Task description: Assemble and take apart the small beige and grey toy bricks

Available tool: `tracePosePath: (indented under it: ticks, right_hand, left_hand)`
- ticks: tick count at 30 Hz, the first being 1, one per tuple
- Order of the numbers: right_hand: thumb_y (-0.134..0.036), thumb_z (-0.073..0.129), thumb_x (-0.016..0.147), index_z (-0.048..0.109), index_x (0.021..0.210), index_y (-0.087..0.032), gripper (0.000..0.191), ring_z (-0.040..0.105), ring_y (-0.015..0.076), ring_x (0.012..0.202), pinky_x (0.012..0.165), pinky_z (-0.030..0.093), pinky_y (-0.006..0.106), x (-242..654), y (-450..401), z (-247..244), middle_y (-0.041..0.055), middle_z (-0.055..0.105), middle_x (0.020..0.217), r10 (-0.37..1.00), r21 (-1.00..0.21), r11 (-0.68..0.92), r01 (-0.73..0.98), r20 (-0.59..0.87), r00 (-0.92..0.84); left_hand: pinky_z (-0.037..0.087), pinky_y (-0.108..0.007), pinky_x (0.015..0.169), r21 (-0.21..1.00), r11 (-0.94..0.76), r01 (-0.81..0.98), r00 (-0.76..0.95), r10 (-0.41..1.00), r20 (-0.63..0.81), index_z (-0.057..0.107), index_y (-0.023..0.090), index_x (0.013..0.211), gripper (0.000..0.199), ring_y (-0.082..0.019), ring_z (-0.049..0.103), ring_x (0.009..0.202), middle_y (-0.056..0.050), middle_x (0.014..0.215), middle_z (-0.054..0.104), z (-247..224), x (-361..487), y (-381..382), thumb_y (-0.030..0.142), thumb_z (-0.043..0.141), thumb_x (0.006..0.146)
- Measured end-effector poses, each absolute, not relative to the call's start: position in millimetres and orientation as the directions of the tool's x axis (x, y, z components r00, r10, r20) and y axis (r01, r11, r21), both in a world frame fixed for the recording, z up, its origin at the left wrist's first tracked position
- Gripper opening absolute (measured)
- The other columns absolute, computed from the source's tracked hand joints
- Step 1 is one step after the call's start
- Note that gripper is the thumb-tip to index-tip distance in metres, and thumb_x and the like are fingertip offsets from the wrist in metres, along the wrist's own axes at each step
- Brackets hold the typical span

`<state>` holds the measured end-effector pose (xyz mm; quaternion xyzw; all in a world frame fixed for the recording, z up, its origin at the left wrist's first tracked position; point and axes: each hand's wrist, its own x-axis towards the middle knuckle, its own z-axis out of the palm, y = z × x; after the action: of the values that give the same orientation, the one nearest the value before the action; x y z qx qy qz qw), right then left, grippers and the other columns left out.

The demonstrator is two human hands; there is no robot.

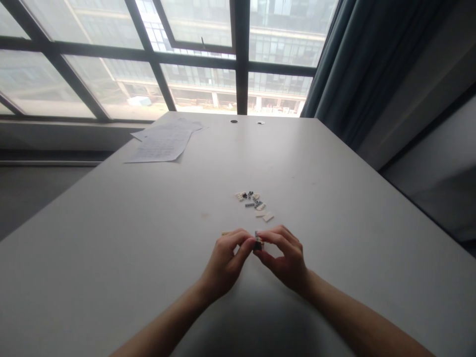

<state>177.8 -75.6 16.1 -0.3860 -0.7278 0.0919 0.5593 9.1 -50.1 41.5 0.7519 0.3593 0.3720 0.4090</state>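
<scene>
Above the near middle of the table, my left hand and my right hand meet at a small toy brick assembly. It looks dark and grey, with a speck of orange. Both hands are closed, pinching it between thumb and fingers from either side. The fingers cover much of it, so its full shape is hidden. A small yellowish bit shows just behind the left knuckles; its kind is unclear. Just past the hands lie flat white tiles, a grey studded plate and white studded bricks.
Several small black pieces lie among the loose bricks. Printed paper sheets rest at the far left of the white table. Two round cable holes, one a dark hole, sit near the back edge. Windows and a dark curtain stand beyond.
</scene>
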Motion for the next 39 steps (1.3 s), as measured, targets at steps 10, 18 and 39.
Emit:
tracePosePath:
  ticks: [10,18,39]
  right_hand:
    - [-0.018,0.069,0.078,0.062,0.096,-0.021,0.019,0.058,0.0166,0.073,0.068,0.049,0.03,177,-76,18,0.0031,0.062,0.08,0.738,-0.657,0.643,0.394,0.669,-0.088]
    - [-0.021,0.076,0.072,0.063,0.084,-0.02,0.018,0.058,0.0147,0.068,0.064,0.049,0.027,177,-77,16,0.0025,0.061,0.077,0.767,-0.709,0.622,0.333,0.637,-0.075]
    - [-0.025,0.056,0.087,0.065,0.082,-0.018,0.013,0.057,0.0149,0.068,0.066,0.047,0.029,182,-74,15,0.0025,0.062,0.074,0.901,-0.874,0.432,0.224,0.428,-0.07]
  left_hand:
    - [0.041,-0.027,0.075,0.846,-0.447,0.291,0.468,0.838,0.281,0.063,0.018,0.082,0.025,-0.015,0.057,0.075,-0.003,0.08,0.064,38,6,-53,0.029,0.044,0.094]
    - [0.041,-0.027,0.075,0.835,-0.477,0.275,0.479,0.821,0.311,0.061,0.02,0.083,0.022,-0.015,0.057,0.077,-0.002,0.08,0.063,35,6,-54,0.026,0.044,0.094]
    - [0.047,-0.03,0.077,0.407,-0.794,0.452,0.465,0.599,0.652,0.063,0.021,0.096,0.016,-0.016,0.057,0.08,-0.004,0.086,0.067,38,-4,-45,0.019,0.066,0.08]
